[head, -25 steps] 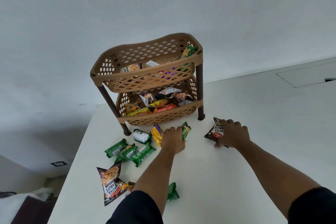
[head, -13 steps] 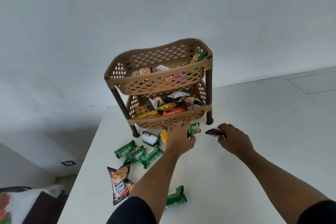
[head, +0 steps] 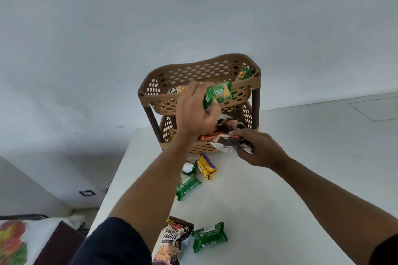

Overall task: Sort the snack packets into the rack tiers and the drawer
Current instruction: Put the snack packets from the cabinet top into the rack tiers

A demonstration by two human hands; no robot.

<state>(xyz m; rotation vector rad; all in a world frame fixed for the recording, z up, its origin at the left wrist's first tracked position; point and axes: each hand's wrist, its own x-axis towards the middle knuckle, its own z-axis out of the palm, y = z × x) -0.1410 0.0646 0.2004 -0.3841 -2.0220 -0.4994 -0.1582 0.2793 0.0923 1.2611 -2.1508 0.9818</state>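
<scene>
Gripping a green packet [head: 217, 94] before the rack [head: 200, 101], my left hand [head: 193, 114] rose; my right hand [head: 258, 148] pinched a dark packet [head: 228, 142] at its lower tier.

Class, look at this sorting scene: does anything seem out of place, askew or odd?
Nothing is damaged or spilled. Unsorted packets lie on the white table, among them a salted-peanuts bag overhanging its near edge. A green packet leans against the corner of the tan plastic rack.

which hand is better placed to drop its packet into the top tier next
Left. The left hand holds a green packet raised level with the top tier rim. The right hand holds a dark packet down at the lower tier.
</scene>
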